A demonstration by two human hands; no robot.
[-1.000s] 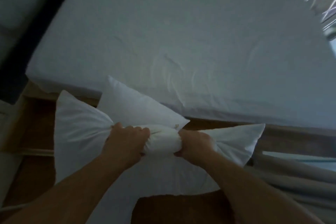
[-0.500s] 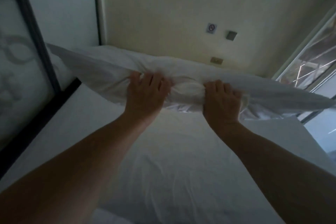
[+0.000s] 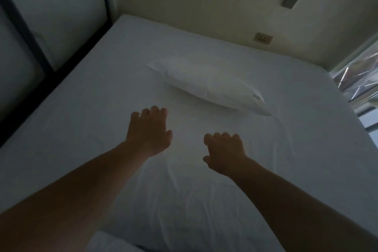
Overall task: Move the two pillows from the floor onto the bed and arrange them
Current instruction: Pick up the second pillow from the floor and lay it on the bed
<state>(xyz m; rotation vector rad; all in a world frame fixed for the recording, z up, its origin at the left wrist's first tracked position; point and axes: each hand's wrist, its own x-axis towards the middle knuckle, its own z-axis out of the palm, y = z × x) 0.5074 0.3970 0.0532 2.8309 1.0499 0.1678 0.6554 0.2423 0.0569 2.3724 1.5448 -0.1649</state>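
One white pillow (image 3: 208,86) lies slantwise on the bed (image 3: 102,108), about midway up the white sheet, clear of both hands. My left hand (image 3: 149,131) hovers over the sheet just short of the pillow, fingers spread and empty. My right hand (image 3: 224,153) is lower and to the right, fingers loosely curled downward, holding nothing. A white corner (image 3: 106,241) shows at the bottom edge below my left arm; it may be the second pillow, mostly hidden.
A cream wall (image 3: 204,6) with a socket (image 3: 263,39), a switch and a sign runs along the bed's head. Dark-framed panels (image 3: 41,47) border the left side. A window (image 3: 360,80) is at the right.
Both hands held the pillow up over the bed half a second ago. They have let go; it now lies on the sheet ahead, and both hands are open and lower.
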